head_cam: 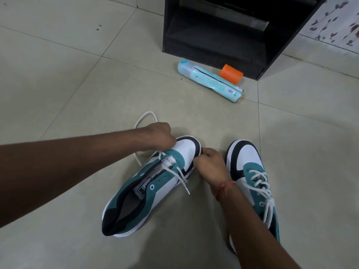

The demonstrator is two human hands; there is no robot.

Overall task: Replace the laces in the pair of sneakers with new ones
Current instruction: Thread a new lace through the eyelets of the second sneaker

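Note:
Two teal, white and black sneakers lie on the tiled floor. The left sneaker (153,183) is mostly unlaced, with a white lace (142,121) threaded only through its lowest eyelets; one end loops behind my left hand and another end trails over the shoe's right side. My left hand (160,135) is curled and pinches the lace at the toe-side eyelets. My right hand (210,165) grips the right side of that sneaker near the toe. The right sneaker (252,183) stands fully laced, partly hidden by my right forearm.
A light blue spray can (209,80) lies on its side on the floor beyond the shoes, with an orange cap (231,74) beside it. A black cabinet (223,33) stands behind them. A floral-patterned wall is at the far right.

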